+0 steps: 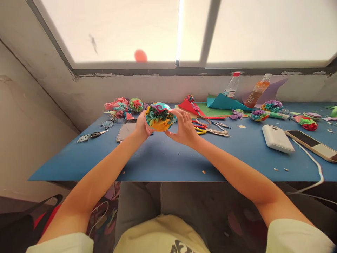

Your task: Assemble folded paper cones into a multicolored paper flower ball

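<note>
A round multicoloured paper flower ball point(159, 116), with teal, green, red and yellow ruffles, is held just above the blue table point(168, 158). My left hand point(142, 125) cups its left side with curled fingers. My right hand point(183, 127) grips its right side, fingers on top and thumb below. Both hands are closed on the ball.
Scissors point(212, 130) and coloured paper sheets point(210, 107) lie right of my hands. More paper flowers point(126, 106) sit at the back left and right point(268, 109). A phone point(125, 131), glasses point(107, 123), two bottles point(231, 85), a white power bank point(277, 138) and another phone point(312, 144) are also here.
</note>
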Available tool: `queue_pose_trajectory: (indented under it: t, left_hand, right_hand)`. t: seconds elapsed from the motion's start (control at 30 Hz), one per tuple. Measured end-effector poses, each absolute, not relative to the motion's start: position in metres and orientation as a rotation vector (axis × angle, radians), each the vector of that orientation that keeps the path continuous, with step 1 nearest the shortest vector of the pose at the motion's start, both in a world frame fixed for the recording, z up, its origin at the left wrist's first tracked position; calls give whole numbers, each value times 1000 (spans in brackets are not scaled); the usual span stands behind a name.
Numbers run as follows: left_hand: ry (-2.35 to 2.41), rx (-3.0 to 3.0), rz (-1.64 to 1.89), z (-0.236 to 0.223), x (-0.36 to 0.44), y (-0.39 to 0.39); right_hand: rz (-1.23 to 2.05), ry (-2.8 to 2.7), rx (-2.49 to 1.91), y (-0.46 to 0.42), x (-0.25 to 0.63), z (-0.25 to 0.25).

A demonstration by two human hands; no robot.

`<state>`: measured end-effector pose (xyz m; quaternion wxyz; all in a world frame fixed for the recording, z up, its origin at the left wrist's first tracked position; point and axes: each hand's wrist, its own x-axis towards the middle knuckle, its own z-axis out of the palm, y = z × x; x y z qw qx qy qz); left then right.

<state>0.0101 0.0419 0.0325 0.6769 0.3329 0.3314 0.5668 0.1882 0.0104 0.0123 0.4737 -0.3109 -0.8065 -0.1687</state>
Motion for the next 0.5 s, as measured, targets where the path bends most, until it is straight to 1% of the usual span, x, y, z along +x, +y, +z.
queue_pose_trajectory:
  t: [0.1,0.2,0.4,0.5]
  left_hand:
    - [785,833,1241,43,9,34]
    - [722,940,1120,46,11,28]
    - [570,1059,915,43,14,21]
    - [606,1110,921,41,16,20]
  right_hand:
    - [-551,-2054,-814,17,194,11]
    - [-593,-2117,-764,20,198,10]
    - [-524,-2206,-705,18,198,14]
    - [-478,-2204,-683,20,197,13]
